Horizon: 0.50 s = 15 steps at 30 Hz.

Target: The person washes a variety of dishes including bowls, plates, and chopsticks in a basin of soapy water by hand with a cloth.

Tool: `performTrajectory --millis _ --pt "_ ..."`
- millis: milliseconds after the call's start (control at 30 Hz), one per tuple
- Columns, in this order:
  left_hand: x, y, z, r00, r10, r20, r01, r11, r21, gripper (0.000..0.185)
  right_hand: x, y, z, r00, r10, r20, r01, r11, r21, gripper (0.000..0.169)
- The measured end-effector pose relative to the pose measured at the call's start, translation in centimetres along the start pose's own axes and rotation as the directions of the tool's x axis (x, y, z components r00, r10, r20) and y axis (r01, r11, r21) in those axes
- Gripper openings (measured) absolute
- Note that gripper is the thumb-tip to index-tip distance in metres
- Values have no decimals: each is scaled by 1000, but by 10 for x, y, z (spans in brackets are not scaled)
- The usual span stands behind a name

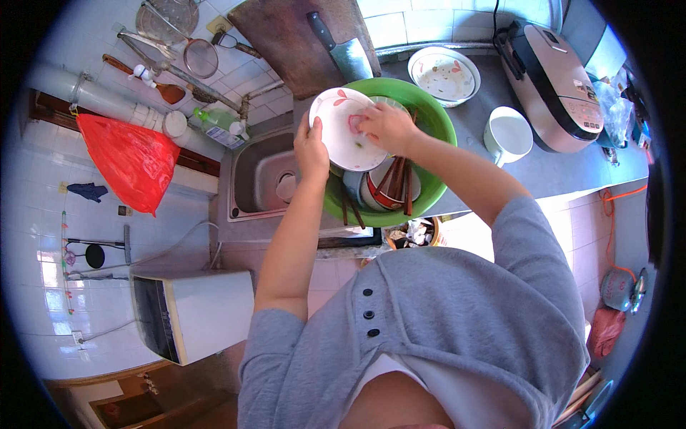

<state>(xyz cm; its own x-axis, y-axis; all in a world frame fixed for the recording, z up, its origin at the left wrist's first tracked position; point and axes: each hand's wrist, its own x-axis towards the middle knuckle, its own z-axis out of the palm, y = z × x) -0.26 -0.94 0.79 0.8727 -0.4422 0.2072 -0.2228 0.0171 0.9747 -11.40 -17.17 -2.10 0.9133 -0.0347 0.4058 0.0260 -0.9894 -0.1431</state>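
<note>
My left hand [312, 150] grips the left rim of a white plate with red petal marks [343, 142], tilted above a green plastic basin [437, 120]. Over the plate's inner face is my right hand [387, 128], fingers bent; a small pinkish thing shows at the fingertips, too blurred to name. A green speck lies on the plate. In the basin, below the plate, are a red-rimmed bowl [375, 195], several brown chopsticks [396, 179] and other bowls partly hidden by the plate and my right hand.
A steel sink [257, 177] adjoins the basin on the left. Behind stand a wooden cutting board [284, 48] and a cleaver [351, 56]. To the right are stacked soiled dishes [445, 78], a white mug [509, 134] and a rice cooker [557, 86]. A waste bin [437, 230] stands below the counter.
</note>
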Motion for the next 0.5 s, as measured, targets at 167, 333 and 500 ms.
performTrajectory --millis 167,333,500 --pt "-3 0 7 994 90 -61 -87 995 54 35 -18 -52 -3 960 222 171 -257 941 221 25" --pt "-7 0 15 980 199 18 -195 931 308 39 7 -67 23 915 354 194 -388 642 662 35" --pt "-14 5 12 964 268 0 -247 889 386 41 5 -63 8 888 346 303 -458 614 643 36"
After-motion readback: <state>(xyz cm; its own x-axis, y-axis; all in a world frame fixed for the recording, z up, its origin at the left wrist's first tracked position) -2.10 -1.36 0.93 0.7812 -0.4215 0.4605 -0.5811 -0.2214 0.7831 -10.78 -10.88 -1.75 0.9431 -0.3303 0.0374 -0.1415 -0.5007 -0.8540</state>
